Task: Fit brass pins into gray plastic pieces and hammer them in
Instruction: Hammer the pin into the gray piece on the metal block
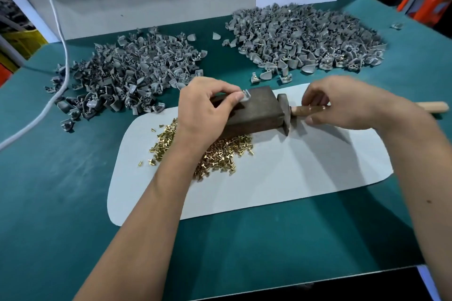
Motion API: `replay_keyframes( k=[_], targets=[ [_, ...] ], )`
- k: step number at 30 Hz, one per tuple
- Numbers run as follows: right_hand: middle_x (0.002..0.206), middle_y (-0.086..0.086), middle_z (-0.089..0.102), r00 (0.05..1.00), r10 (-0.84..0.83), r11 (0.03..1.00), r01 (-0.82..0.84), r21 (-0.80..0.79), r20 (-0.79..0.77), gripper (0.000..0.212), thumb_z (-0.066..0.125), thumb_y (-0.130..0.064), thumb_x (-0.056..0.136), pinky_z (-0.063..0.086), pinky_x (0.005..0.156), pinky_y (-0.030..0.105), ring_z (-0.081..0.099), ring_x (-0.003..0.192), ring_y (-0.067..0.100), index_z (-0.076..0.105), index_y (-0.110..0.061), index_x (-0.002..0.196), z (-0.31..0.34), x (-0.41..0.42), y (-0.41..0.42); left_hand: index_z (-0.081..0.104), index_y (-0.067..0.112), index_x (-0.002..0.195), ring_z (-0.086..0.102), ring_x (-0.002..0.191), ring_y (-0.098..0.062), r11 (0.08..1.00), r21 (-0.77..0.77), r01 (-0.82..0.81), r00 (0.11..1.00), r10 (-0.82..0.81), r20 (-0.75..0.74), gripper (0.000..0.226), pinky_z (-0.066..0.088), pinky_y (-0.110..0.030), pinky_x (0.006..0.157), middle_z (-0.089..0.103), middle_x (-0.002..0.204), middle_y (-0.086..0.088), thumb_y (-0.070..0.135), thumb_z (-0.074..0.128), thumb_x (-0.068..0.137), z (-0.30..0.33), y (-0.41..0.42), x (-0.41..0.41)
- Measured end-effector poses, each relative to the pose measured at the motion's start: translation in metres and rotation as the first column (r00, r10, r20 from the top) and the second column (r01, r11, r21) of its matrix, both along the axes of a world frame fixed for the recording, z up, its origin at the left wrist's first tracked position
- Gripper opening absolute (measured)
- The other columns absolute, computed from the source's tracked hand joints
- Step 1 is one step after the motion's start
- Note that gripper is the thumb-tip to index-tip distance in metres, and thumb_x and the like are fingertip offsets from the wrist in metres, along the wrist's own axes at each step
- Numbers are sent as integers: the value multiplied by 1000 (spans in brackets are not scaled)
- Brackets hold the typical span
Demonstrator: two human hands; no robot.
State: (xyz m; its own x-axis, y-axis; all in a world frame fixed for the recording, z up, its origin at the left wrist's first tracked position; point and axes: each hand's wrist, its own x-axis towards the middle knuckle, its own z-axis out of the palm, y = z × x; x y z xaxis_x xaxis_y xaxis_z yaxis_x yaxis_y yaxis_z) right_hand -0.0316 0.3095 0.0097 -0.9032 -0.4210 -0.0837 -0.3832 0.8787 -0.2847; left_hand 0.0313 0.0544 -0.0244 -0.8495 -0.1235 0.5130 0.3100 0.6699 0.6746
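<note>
Left hand (208, 107) pinches a gray plastic piece (245, 95) on the dark block (254, 110), near the mat's (318, 178) far edge. Right hand (342, 102) grips the hammer (286, 115) by its handle. Piece judged light, rigid and slippery: hold by its sides.

I have just one view to work from, a wide-angle camera on the person's head, looking forward and down across the green tabletop (73, 203) from close range. Both forearms run up from the bottom edge to the hands near the middle, and the far edge bends with the lens. The corners beyond the tabletop are blurred, perhaps shelving, I cannot say.
</note>
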Motion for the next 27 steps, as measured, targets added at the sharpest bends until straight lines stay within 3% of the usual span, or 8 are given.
replay_keyframes(
  k=[4,8,12,16,18,22,27],
  targets=[
    [85,-2,68,999,25,999,-26,-23,-47,13,79,-22,87,40,68,29,59,78,19,68,-19,93,-12,-1,2,78,33,89,59,115,-11,999,-24,43,996,-41,82,9,33,-12,102,75,106,10,25,81,86,-4,-8,-4],
    [94,5,67,997,-23,1000,24,2,-74,10,67,-25,97,37,68,34,55,82,24,59,-18,98,-6,-8,11,82,23,93,63,116,-9,994,82,71,984,-83,158,11,46,-33,107,74,113,5,22,85,82,-4,-12,-5],
    [86,-4,62,988,-78,970,44,-238,-136,12,51,-33,104,36,61,33,55,76,16,54,-22,99,10,-5,7,81,17,93,66,112,-4,976,215,48,975,-92,202,17,52,-35,103,73,116,3,15,88,78,-3,-11,-4],
    [81,-14,61,969,-28,892,-86,-445,-244,17,48,-36,105,44,68,35,59,77,14,63,-29,109,19,11,-18,80,14,85,68,108,-3,965,260,21,967,-86,242,9,53,-36,102,74,115,4,10,86,79,-2,-7,-3],
    [77,-11,60,977,18,904,-108,-415,-214,16,48,-38,105,46,67,36,59,75,14,60,-31,99,17,17,-31,80,14,83,69,106,-3,960,281,11,962,-86,258,8,54,-36,102,75,113,4,8,84,79,-1,-6,-3],
    [83,2,63,960,75,975,-127,-184,-270,23,39,-44,106,47,71,44,59,84,36,48,-30,90,14,23,-48,81,15,82,70,104,-3,950,311,12,954,-104,280,9,55,-35,100,76,112,1,6,83,80,1,-4,-2],
    [67,2,51,869,-37,937,-141,-318,-493,32,33,-45,102,39,61,39,49,65,36,55,-22,106,25,27,-57,81,16,80,70,102,0,945,327,-4,947,-101,304,9,54,-31,101,76,111,0,7,84,79,1,-5,-3]
  ],
)
